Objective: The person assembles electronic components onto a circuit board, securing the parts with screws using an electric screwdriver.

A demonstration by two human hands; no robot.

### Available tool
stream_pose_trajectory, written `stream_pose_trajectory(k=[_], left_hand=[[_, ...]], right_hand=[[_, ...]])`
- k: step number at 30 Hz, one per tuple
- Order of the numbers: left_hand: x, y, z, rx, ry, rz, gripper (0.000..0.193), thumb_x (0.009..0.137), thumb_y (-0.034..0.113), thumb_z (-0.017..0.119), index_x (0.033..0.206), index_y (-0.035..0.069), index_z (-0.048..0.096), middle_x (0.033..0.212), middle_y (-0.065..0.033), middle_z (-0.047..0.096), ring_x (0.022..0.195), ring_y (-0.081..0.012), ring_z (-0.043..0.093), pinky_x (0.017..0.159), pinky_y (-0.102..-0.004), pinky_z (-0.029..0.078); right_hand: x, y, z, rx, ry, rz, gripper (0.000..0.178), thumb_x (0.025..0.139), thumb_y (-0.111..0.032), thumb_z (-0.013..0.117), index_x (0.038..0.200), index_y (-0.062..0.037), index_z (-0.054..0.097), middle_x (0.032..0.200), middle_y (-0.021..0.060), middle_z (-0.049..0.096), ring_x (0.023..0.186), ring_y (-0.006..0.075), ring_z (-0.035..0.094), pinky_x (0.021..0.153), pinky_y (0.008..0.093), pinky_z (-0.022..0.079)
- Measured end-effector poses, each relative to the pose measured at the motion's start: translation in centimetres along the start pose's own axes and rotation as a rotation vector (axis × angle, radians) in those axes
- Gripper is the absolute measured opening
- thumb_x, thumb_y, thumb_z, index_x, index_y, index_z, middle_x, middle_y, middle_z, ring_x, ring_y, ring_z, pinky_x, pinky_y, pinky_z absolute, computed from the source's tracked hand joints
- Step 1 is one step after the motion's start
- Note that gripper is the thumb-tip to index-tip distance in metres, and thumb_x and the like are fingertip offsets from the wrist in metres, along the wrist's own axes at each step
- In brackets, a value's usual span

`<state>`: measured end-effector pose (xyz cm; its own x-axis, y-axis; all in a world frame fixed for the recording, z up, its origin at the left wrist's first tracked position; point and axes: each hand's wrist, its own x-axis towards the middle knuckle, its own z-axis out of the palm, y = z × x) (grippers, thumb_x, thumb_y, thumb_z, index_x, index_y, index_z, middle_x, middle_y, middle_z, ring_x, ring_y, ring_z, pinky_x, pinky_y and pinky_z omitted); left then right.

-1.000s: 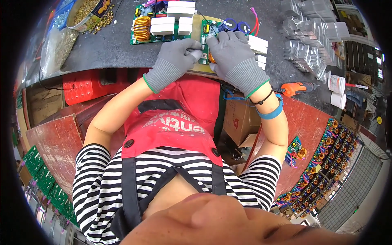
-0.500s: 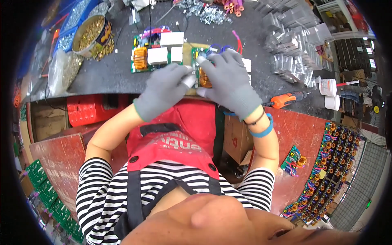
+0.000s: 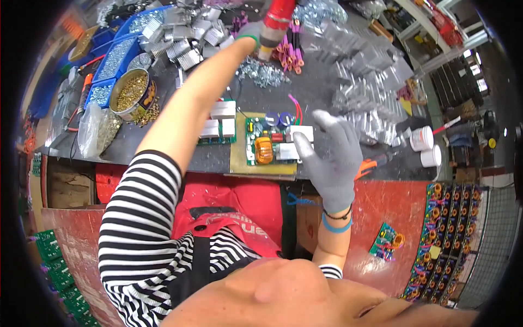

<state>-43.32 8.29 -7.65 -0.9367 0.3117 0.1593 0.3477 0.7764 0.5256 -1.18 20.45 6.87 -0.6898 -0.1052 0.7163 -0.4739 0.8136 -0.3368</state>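
My left hand (image 3: 250,30), in a grey glove, reaches to the far side of the bench. Its fingers are hidden beside a red cylindrical tool (image 3: 279,19) with a grey lower end, so I cannot tell whether they grip it. My right hand (image 3: 335,158), also gloved, hovers open at the right side of a green circuit board (image 3: 250,143), thumb and forefinger spread. The board carries a copper coil (image 3: 263,150) and white blocks, and lies on a tan pad (image 3: 239,165). A second circuit board (image 3: 227,128) sits left of it, partly behind my left forearm.
Silver heat sinks (image 3: 362,101) pile up at the right, near an orange-and-black power tool (image 3: 366,168) and white tubs (image 3: 422,139). Blue bins (image 3: 117,59) of small metal parts and a tub of brass-coloured pieces (image 3: 132,91) stand left. Metal clips (image 3: 264,73) lie at the back.
My left hand has left the board and stretched to the far side. My right hand has lifted off the board and moved right, opening. The red tool has come into view.
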Motion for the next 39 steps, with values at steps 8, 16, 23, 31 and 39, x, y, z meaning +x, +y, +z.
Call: stream_pose_trajectory(k=[8,16,23,31,39], left_hand=[[2.6,-1.5,-0.9,0.038,-0.037,-0.199,0.051,0.075,0.039,0.070,0.109,0.001,0.069,0.112,-0.0222,0.067,0.105,-0.0358,0.065,0.089,-0.0427,0.051],[-12.2,-2.2,-15.9,0.079,0.048,0.564,0.013,0.085,0.015,0.061,0.080,0.004,0.054,0.061,-0.0116,0.051,0.054,-0.0298,0.050,0.054,-0.0397,0.037],[-33.1,-0.5,-24.9,-0.977,-0.412,-0.116,0.025,0.094,0.025,0.061,0.087,0.001,0.060,0.064,0.0051,0.046,0.048,-0.0015,0.037,0.041,-0.0182,0.023],[-45.1,-4.0,-24.3,-0.892,-0.416,-0.305,0.024,0.093,0.022,0.058,0.100,-0.001,0.061,0.076,0.0014,0.054,0.062,-0.0042,0.045,0.055,-0.0192,0.034],[-49.3,-14.5,-27.0,-0.133,-0.152,-0.027,0.021,0.094,0.012,0.052,0.106,-0.003,0.061,0.088,-0.0045,0.057,0.079,-0.0132,0.051,0.072,-0.0259,0.041]], right_hand=[[0.1,-0.3,0.5,-0.002,-0.049,0.093,0.037,0.074,-0.019,0.078,0.105,-0.0060,0.063,0.087,0.0078,0.063,0.081,0.0272,0.058,0.081,0.0384,0.043],[-0.6,-1.0,2.1,0.032,-0.118,0.002,0.037,0.075,-0.017,0.077,0.108,-0.0068,0.062,0.088,0.0073,0.062,0.083,0.0262,0.059,0.080,0.0378,0.042],[-0.1,-7.5,8.7,-0.087,-0.008,-0.263,0.038,0.079,-0.015,0.064,0.116,-0.0053,0.061,0.110,0.0141,0.059,0.091,0.0279,0.058,0.079,0.0399,0.045],[-5.3,-10.8,12.6,-0.138,-0.033,-0.435,0.038,0.076,-0.013,0.059,0.113,-0.0011,0.062,0.105,0.0103,0.061,0.086,0.0225,0.059,0.069,0.0339,0.047],[-10.8,-8.7,16.8,-0.230,-0.292,-0.181,0.033,0.078,-0.014,0.058,0.110,-0.0039,0.060,0.102,0.0068,0.059,0.086,0.0220,0.055,0.072,0.0358,0.046]])
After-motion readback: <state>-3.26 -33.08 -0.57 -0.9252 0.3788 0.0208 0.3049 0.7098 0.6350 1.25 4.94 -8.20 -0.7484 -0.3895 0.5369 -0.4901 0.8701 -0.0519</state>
